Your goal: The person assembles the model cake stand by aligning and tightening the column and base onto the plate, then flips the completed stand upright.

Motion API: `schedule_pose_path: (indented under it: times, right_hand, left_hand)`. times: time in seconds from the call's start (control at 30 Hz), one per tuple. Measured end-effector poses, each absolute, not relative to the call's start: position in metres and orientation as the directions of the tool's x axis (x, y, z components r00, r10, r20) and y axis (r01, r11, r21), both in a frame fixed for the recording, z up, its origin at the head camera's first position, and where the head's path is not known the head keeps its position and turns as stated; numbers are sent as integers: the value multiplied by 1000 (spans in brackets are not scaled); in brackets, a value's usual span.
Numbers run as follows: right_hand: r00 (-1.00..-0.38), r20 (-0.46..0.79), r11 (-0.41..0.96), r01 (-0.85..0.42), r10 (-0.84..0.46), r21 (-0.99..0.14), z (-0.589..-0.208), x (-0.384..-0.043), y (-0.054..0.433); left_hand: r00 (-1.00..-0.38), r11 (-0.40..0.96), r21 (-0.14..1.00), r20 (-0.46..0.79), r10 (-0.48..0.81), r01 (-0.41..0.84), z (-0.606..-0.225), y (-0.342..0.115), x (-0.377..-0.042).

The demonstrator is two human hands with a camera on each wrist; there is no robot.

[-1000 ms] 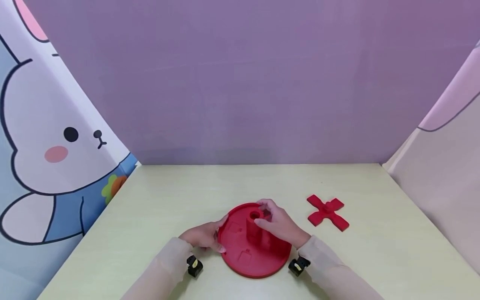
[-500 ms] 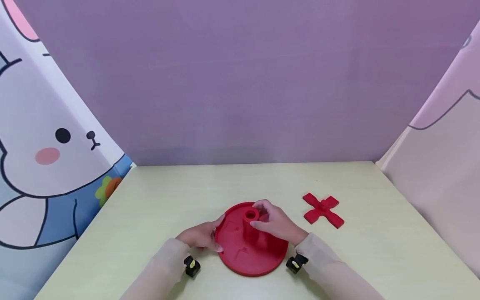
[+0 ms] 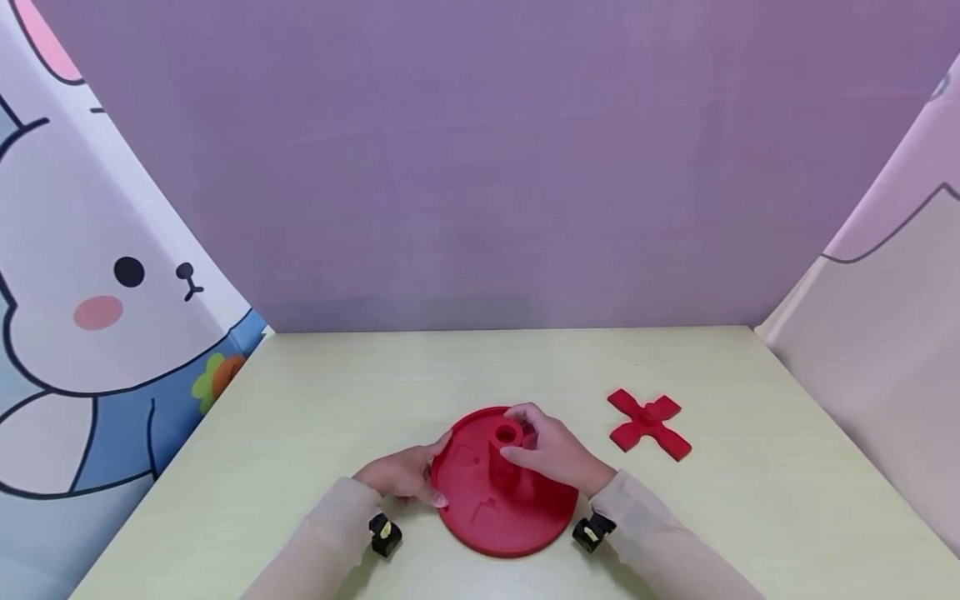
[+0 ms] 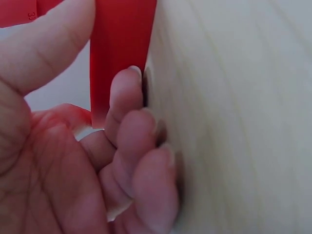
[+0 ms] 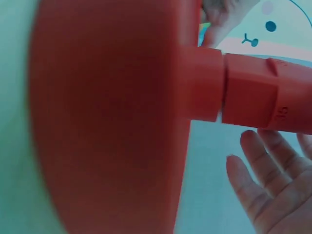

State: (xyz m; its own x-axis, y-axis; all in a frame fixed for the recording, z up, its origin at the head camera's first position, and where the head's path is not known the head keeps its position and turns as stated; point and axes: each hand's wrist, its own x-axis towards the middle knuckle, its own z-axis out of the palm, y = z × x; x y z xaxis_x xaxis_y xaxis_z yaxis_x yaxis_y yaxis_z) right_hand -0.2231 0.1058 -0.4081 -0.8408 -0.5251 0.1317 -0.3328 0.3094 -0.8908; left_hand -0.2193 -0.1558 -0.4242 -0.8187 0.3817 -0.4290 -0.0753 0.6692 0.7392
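A round red disc (image 3: 517,529) with a raised rim lies on the table. From its middle stands a red hollow tube (image 3: 500,463), upright, with a round hole in its top. In the right wrist view the tube (image 5: 251,90) sits end to end on a short red post (image 5: 202,85) of the disc, a thin dark seam between them. My right hand (image 3: 558,454) holds the tube near its top, thumb on the near side, fingers behind. At the disc's left edge, my left hand (image 3: 405,471) grips the rim; its fingertips reach the disc's side (image 4: 122,44) close to the tabletop.
A red four-armed cross piece (image 3: 649,422) with a small centre knob lies on the pale table (image 3: 360,383), right of the disc. A purple backdrop (image 3: 480,167) stands behind the table, and a rabbit-print cloth (image 3: 60,275) hangs at the left.
The head view has shifted slightly. Both hands keep their places on the disc and the tube, with no other visible change.
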Motion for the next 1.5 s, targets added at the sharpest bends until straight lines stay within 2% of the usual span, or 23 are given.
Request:
schedule_pose_path:
  times: [0.2, 0.43, 0.63, 0.93, 1.23, 1.5]
  right_hand:
    - [-823, 134, 282, -335, -552, -899, -411, -222, 110]
    - [-841, 126, 327, -337, -526, -883, -410, -223, 109]
    - [-795, 109, 287, -338, -597, -896, -411, -222, 107]
    - [-852, 139, 335, -342, -505, -878, -409, -220, 108]
    - [-814, 145, 270, -347, -562, -898, -412, -219, 106]
    - [-851, 166, 330, -364, -499, -871, -412, -221, 105]
  left_hand:
    - [-812, 667, 741, -435, 389, -77, -421, -152, -218]
    - [-808, 672, 737, -441, 391, -77, -419, -152, -217]
    - [-813, 677, 729, -452, 367, -100, -420, -156, -214]
    - [-821, 689, 719, -448, 353, -96, -420, -154, -214]
    - [-816, 677, 730, -445, 368, -92, -420, -154, -214]
    - [-812, 667, 738, -448, 374, -100, -420, -153, -216]
